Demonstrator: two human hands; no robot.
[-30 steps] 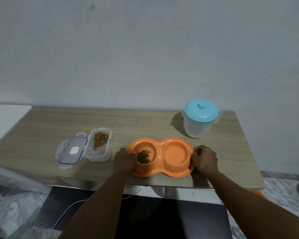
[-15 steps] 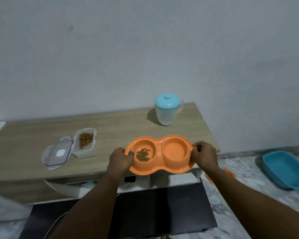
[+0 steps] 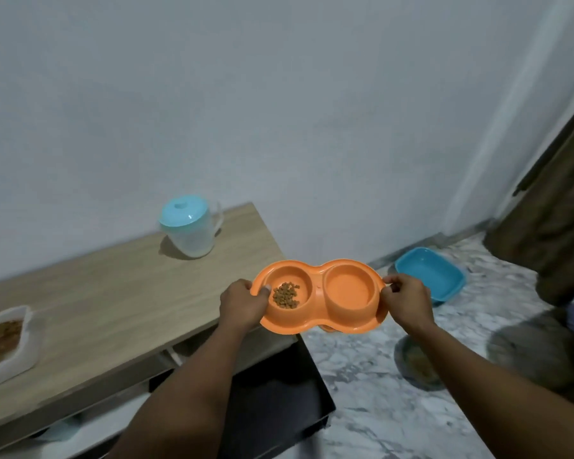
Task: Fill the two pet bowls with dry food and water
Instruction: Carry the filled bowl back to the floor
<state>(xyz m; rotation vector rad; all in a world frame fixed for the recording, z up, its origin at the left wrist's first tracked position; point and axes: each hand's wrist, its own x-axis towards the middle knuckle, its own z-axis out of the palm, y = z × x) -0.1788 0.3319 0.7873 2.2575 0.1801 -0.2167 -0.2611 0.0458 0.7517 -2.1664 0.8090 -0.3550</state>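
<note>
An orange double pet bowl [image 3: 318, 294] is held in the air past the table's right end. My left hand [image 3: 242, 304] grips its left rim and my right hand [image 3: 408, 301] grips its right rim. The left cup holds a small heap of brown dry food [image 3: 285, 295]. The right cup [image 3: 347, 288] looks filled with clear water, though I cannot be sure. A clear jug with a light blue lid [image 3: 189, 228] stands at the back of the wooden table [image 3: 113, 293]. An open food container [image 3: 5, 341] with kibble sits at the far left.
A blue plastic tray [image 3: 429, 274] lies on the marble floor by the wall. A grey dish with food [image 3: 416, 362] sits on the floor below my right arm, beside a grey furry shape [image 3: 537, 349]. A brown curtain [image 3: 557, 207] hangs at the right.
Both hands have lifted the orange double bowl off the table and carried it to the right, beyond the table's end. My view has swung right, showing the floor and blue tray.
</note>
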